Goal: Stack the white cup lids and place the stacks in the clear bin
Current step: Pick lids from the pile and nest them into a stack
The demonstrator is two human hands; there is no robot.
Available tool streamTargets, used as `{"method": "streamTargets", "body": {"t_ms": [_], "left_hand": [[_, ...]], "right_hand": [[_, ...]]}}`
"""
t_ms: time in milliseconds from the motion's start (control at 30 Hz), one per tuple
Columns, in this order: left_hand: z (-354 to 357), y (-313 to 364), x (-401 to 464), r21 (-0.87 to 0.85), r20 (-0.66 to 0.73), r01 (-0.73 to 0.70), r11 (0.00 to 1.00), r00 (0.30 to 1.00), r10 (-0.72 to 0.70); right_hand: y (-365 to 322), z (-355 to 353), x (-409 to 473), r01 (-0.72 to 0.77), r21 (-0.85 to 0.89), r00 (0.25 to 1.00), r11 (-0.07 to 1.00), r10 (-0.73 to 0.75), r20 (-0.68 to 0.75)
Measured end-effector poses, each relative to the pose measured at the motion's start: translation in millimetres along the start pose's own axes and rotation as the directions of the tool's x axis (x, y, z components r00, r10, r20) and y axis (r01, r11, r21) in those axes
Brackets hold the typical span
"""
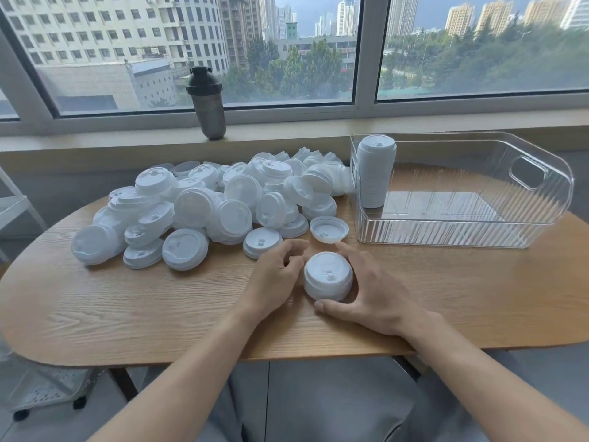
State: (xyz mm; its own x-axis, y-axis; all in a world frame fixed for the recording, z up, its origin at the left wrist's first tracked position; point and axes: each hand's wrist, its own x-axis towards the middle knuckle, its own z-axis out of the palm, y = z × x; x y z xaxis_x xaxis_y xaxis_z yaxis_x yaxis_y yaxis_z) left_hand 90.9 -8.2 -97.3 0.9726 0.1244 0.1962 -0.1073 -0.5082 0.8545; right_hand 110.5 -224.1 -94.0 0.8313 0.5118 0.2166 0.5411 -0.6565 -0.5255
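Observation:
A short stack of white lids [328, 275] stands on the wooden table [127, 314] near its front edge. My right hand [373, 291] curls round the stack's right side, thumb at the front and forefinger at the back. My left hand [274, 275] sits just left of the stack with loosely curled fingers, holding nothing. A big pile of loose lids [207, 205] covers the table's left and middle. A tall lid stack [375, 172] stands in the left end of the clear bin [478, 231] at the right.
One upturned lid [329, 229] and one upright lid [262, 242] lie just beyond my hands. A dark shaker bottle [208, 103] stands on the window sill behind the pile. A white rack [19, 212] sits beside the table's left end.

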Motion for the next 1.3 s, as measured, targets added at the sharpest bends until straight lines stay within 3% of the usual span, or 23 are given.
{"method": "streamTargets", "body": {"t_ms": [667,933,1300], "left_hand": [[42.3,3.0,67.6,0.318,-0.12,-0.063,0.946,0.987,0.106],[38.2,2.9,51.8,0.244,-0.169,-0.081,0.966,0.978,0.125],[10.1,0.3,-1.4,0.306,-0.19,-0.156,0.939,0.956,0.221]], "right_hand": [[41.9,-7.9,12.7,-0.069,0.068,0.966,0.995,0.084,-0.244],[44.6,-7.7,14.1,-0.11,0.064,0.955,0.992,0.123,-0.271],[37.3,-5.5,6.6,-0.127,0.017,0.956,0.992,0.127,-0.264]]}}
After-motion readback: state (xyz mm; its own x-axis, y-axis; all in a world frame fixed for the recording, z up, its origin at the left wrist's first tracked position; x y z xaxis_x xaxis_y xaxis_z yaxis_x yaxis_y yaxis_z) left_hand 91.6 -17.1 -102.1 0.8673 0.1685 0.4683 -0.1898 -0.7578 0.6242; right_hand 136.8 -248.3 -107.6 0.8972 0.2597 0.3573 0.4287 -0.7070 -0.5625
